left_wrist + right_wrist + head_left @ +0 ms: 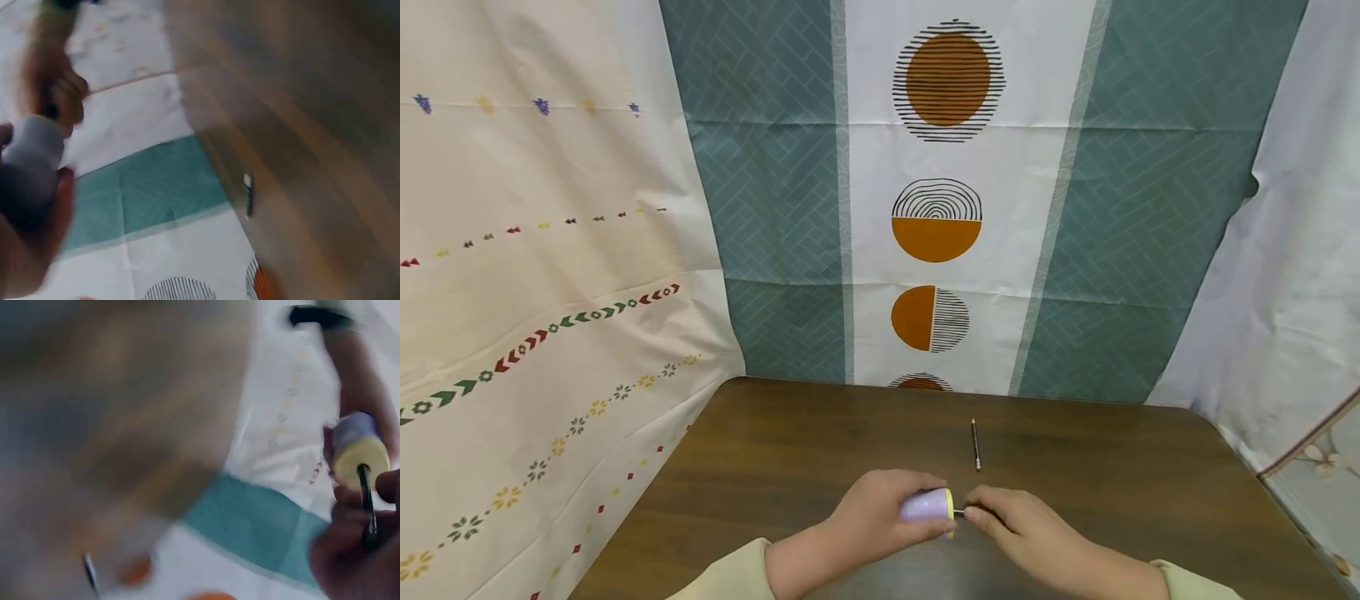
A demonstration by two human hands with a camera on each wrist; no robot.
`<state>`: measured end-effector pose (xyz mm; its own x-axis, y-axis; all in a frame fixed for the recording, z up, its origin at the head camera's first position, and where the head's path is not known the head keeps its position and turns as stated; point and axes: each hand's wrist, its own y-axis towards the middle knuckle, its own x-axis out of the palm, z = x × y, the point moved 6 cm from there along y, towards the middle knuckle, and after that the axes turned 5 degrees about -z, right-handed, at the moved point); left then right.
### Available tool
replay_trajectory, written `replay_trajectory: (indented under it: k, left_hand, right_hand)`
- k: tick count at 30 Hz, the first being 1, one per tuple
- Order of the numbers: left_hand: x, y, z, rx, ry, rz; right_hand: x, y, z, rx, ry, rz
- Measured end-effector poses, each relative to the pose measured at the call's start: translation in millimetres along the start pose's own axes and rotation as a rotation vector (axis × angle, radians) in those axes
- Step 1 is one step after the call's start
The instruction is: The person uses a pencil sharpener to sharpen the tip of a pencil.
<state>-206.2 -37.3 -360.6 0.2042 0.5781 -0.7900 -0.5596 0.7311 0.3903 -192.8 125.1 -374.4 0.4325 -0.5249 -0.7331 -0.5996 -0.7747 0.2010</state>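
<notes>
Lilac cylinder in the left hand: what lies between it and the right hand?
A thin dark rod, held by the right hand, reaching the yellow end of the lilac cylinder; the right wrist view shows it clearest.

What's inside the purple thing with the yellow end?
One end of the dark stick held by the right hand seems to sit in a hole in the yellow end. The purple thing covers the rest, so nothing deeper shows.
</notes>
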Motion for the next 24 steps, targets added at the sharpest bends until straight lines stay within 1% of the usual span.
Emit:
replay_trajectory:
  k: [1, 2, 3, 4, 5, 6, 7, 8, 9, 10, 11, 12, 13, 14, 15, 16, 17, 18, 19, 20, 21, 22, 23, 24]
  left_hand:
    - [2.8, 1.0, -8.9, -0.168, -0.221, -0.054]
    - [6.1, 0.8, -16.2, -0.328, -0.416, -0.085]
    - [9.4, -0.2, -21.0, -0.462, -0.566, -0.106]
    - [12.4, -1.5, -23.7, -0.566, -0.676, -0.118]
    - [14.7, -2.2, -24.3, -0.625, -0.736, -0.132]
    - [16.0, -1.8, -23.1, -0.638, -0.768, -0.137]
    - [16.5, -1.6, -21.7, -0.638, -0.773, -0.134]
    - [16.1, -1.4, -20.0, -0.623, -0.758, -0.118]
    - [15.0, -1.4, -18.0, -0.592, -0.731, -0.092]
    - [13.1, -1.3, -15.8, -0.546, -0.694, -0.057]
    - [10.4, -0.6, -12.8, -0.466, -0.635, -0.015]
    - [6.8, 0.3, -8.7, -0.353, -0.538, 0.028]
    - [3.0, 1.1, -3.2, -0.219, -0.409, 0.070]
    - [-0.8, 1.1, 3.6, -0.069, -0.251, 0.120]
    - [-3.9, 0.1, 11.2, 0.091, -0.064, 0.180]
    - [-6.2, -2.1, 18.6, 0.244, 0.132, 0.252]
    - [-7.1, -5.3, 24.5, 0.379, 0.319, 0.331]
    - [-6.8, -8.1, 28.7, 0.491, 0.475, 0.396]
    - [-5.9, -10.0, 31.0, 0.578, 0.584, 0.438]
    - [-4.8, -10.7, 31.3, 0.636, 0.657, 0.453]
    - [-3.9, -11.0, 30.7, 0.676, 0.713, 0.456]
    - [-3.2, -10.9, 29.7, 0.692, 0.746, 0.446]
    - [-3.0, -10.2, 28.0, 0.681, 0.749, 0.425]
    - [-3.1, -9.0, 25.6, 0.646, 0.730, 0.401]
  right_hand:
    - [-3, 0, -7, -0.104, -0.293, 0.097]
    - [-5, -2, -14, -0.200, -0.551, 0.203]
    - [-5, -4, -21, -0.300, -0.750, 0.302]
    - [-4, -6, -26, -0.402, -0.890, 0.390]
    - [-3, -8, -30, -0.496, -0.980, 0.454]
    - [-1, -9, -33, -0.571, -1.026, 0.491]
    - [0, -9, -35, -0.624, -1.048, 0.512]
    - [0, -10, -36, -0.659, -1.050, 0.524]
    - [0, -10, -36, -0.676, -1.036, 0.534]
    - [-1, -9, -37, -0.674, -1.012, 0.541]
    - [-3, -8, -37, -0.660, -0.986, 0.544]
    - [-4, -7, -36, -0.630, -0.942, 0.540]
    - [-6, -6, -36, -0.595, -0.883, 0.533]
    - [-8, -4, -34, -0.558, -0.810, 0.517]
    - [-9, -3, -32, -0.505, -0.699, 0.474]
    - [-10, -1, -28, -0.437, -0.556, 0.405]
    - [-10, 2, -23, -0.360, -0.375, 0.314]
    - [-9, 5, -15, -0.261, -0.138, 0.194]
    - [-6, 6, -7, -0.150, 0.121, 0.081]
    - [-2, 6, 1, -0.022, 0.372, -0.011]
    - [1, 5, 8, 0.113, 0.581, -0.071]
    - [4, 4, 13, 0.227, 0.731, -0.115]
    - [6, 3, 17, 0.311, 0.834, -0.147]
    - [7, 3, 19, 0.361, 0.876, -0.159]
